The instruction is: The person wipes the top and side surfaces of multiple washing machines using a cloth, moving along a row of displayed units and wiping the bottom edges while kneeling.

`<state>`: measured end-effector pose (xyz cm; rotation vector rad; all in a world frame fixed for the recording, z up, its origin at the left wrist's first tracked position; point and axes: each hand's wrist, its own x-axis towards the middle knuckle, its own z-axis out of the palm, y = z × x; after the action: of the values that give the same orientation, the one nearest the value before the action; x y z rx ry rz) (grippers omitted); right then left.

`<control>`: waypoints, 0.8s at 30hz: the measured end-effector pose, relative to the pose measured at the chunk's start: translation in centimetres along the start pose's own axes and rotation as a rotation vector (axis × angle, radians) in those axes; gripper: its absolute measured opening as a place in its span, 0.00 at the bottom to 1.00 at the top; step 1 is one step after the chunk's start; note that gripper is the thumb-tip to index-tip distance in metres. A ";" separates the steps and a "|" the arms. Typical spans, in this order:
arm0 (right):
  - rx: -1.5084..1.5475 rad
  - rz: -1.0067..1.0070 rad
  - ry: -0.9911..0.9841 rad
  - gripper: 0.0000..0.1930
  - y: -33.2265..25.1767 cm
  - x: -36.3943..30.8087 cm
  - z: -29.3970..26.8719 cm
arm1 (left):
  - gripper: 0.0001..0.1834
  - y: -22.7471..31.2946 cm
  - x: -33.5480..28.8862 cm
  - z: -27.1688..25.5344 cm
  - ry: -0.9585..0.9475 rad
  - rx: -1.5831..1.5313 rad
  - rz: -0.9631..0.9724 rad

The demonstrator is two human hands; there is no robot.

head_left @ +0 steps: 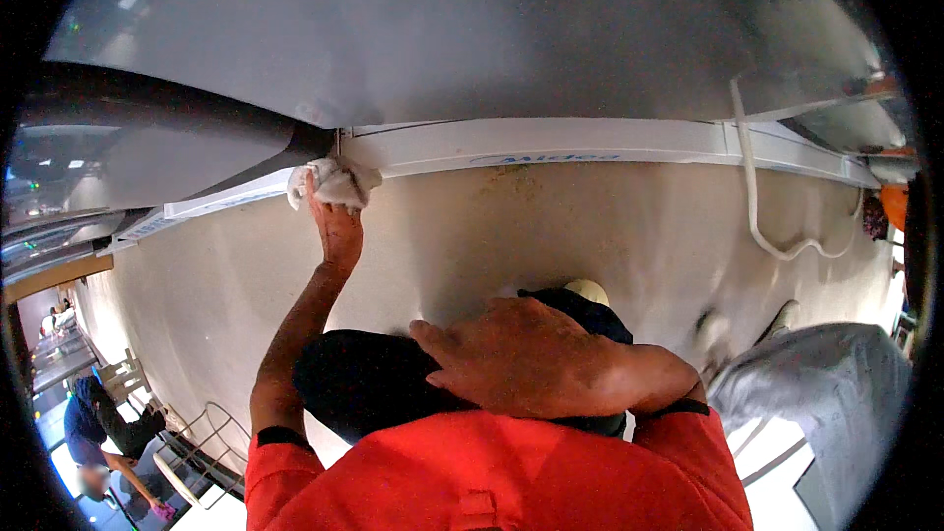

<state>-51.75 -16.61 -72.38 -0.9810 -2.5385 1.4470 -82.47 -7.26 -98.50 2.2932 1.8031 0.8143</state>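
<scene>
My left hand (pixel 339 221) reaches forward with its fingers curled over a crumpled white cloth (pixel 334 180). The cloth presses against the white base strip (pixel 551 141), just below the gap between two glossy grey panels. The wide grey panel (pixel 551 29) spans the top of the view; a second grey panel (pixel 147 162) juts out on the left. Across my bent, dark-clad knees lies my right hand (pixel 511 354), holding nothing, its thumb and fingertips apart. Some of its fingers are hard to make out.
A white hose (pixel 752 187) hangs from the panel and curls over the beige floor (pixel 442 226). Close on my right is a person's grey-clothed leg (pixel 821 403). At lower left, another person (pixel 93 433) bends near a metal frame (pixel 202 452).
</scene>
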 end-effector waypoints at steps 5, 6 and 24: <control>-0.046 -0.052 0.043 0.21 0.3 0.3 0.3 | 0.24 1.9 0.6 -1.9 -0.011 0.196 0.239; -0.060 -0.072 0.076 0.22 0.3 0.4 0.3 | 0.24 2.3 0.9 -2.1 0.006 0.208 0.336; 0.026 -0.021 -0.066 0.24 0.4 0.8 -0.4 | 0.29 14.6 9.2 4.8 -0.215 -0.128 0.815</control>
<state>-52.04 -15.70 -72.69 -0.9159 -2.5599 1.5273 -66.18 -1.74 -93.54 2.8784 0.6680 0.6827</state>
